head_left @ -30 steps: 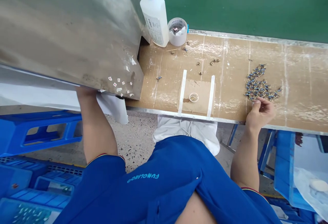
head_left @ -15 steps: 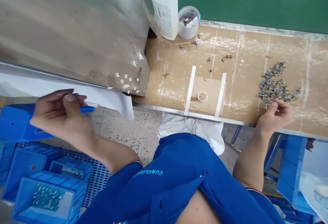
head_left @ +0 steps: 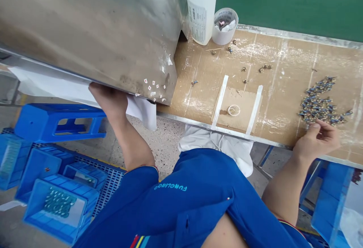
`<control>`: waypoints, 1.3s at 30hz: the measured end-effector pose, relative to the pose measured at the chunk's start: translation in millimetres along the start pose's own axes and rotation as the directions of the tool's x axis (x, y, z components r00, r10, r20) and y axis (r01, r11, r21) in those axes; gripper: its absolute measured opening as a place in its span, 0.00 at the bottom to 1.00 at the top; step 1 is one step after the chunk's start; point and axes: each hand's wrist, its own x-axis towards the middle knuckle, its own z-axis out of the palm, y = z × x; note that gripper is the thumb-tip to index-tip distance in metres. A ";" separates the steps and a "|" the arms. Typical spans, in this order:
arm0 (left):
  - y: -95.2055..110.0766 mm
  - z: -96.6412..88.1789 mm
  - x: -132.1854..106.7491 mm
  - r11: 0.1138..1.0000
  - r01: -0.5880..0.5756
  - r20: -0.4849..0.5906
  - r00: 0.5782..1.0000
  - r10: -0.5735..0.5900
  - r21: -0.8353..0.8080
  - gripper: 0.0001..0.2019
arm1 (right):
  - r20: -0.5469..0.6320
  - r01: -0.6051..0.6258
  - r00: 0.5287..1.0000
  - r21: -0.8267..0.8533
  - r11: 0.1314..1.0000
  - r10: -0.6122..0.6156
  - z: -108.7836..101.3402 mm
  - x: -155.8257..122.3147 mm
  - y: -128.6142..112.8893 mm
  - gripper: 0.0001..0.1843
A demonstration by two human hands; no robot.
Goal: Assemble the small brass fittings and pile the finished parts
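My left hand reaches up under the front edge of a large metal housing, beside a white cloth; its fingers are hidden beneath the metal. My right hand rests at the front edge of the cardboard-covered bench, fingers curled in a pinch right at the near side of a pile of small blue and brass parts. What the fingertips hold is too small to make out. A small ring lies on a cardboard pad between two white strips.
A white bottle and a small white cup stand at the back of the bench, with loose parts scattered nearby. Blue bins and a blue stool sit on the floor at left. Another blue bin is at right.
My left hand, which was out over the blue bins pinching a small part, has gone up under the metal housing. My right hand stayed by the parts pile. The view shifted left.
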 end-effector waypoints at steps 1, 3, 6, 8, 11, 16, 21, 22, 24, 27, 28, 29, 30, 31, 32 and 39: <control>-1.0 -3.7 -4.2 1.000 -0.022 -0.037 0.999 0.021 -0.014 0.18 | -0.007 0.001 1.000 -0.001 1.000 -0.001 0.4 0.3 0.4 0.13; 0.1 -15.5 -17.8 0.995 -0.015 -0.050 0.999 0.010 -0.103 0.17 | -0.018 0.006 1.000 0.002 1.000 -0.006 1.1 1.2 1.9 0.13; 11.1 -39.5 -48.5 0.940 0.109 0.162 0.985 -0.059 -0.324 0.17 | -0.043 0.047 0.998 0.040 0.998 -0.046 2.3 3.4 7.3 0.15; 20.5 -49.5 -69.7 0.905 0.142 0.327 0.945 -0.003 -0.401 0.18 | -0.057 0.087 0.995 0.064 0.994 -0.083 3.7 5.1 12.6 0.16; 28.3 -40.1 -93.2 0.858 0.233 0.635 0.761 0.132 -0.457 0.18 | -0.065 0.119 0.991 0.075 0.990 -0.114 6.1 6.0 16.7 0.18; 29.8 25.1 -114.4 0.718 0.602 0.927 0.331 0.174 -0.350 0.22 | -0.012 0.152 0.988 0.079 0.985 -0.152 4.0 0.1 -1.5 0.18; 32.7 76.3 -131.1 0.571 0.783 0.958 0.109 0.265 -0.247 0.22 | 0.108 0.109 0.987 0.056 0.992 -0.115 1.2 -16.4 -29.8 0.16; 32.8 82.8 -133.6 0.558 0.798 0.958 0.080 0.276 -0.227 0.23 | 0.144 0.098 0.984 0.064 0.993 -0.107 1.8 -21.1 -35.2 0.15; 32.6 93.8 -137.6 0.544 0.817 0.956 0.028 0.291 -0.189 0.23 | 0.240 0.081 0.965 0.104 0.991 -0.104 5.0 -31.7 -46.0 0.15; 32.0 106.9 -141.5 0.522 0.835 0.951 0.009 0.309 -0.177 0.23 | 0.465 0.063 0.876 0.160 0.985 -0.131 15.2 -48.9 -61.8 0.16; 32.0 110.2 -142.3 0.512 0.839 0.951 0.021 0.309 -0.185 0.23 | 0.545 0.055 0.826 0.175 0.983 -0.143 19.9 -54.4 -66.5 0.16; 32.1 112.6 -143.0 0.506 0.840 0.952 0.035 0.305 -0.193 0.23 | 0.611 0.046 0.776 0.191 0.980 -0.156 24.9 -59.7 -70.8 0.17; 32.4 114.3 -143.5 0.508 0.838 0.954 0.046 0.297 -0.199 0.22 | 0.666 0.035 0.726 0.209 0.977 -0.169 30.2 -64.6 -74.5 0.18; 32.9 115.2 -143.8 0.517 0.831 0.956 0.057 0.286 -0.204 0.22 | 0.705 0.023 0.686 0.228 0.973 -0.182 35.4 -68.9 -77.7 0.18; 33.5 115.4 -144.1 0.530 0.821 0.960 0.071 0.272 -0.212 0.21 | 0.730 0.014 0.656 0.244 0.970 -0.193 40.2 -72.6 -80.3 0.19; 33.8 119.6 -145.6 0.576 0.738 0.934 0.239 0.264 -0.352 0.16 | 0.693 0.105 0.647 0.330 0.938 -0.317 55.9 -80.5 -89.7 0.12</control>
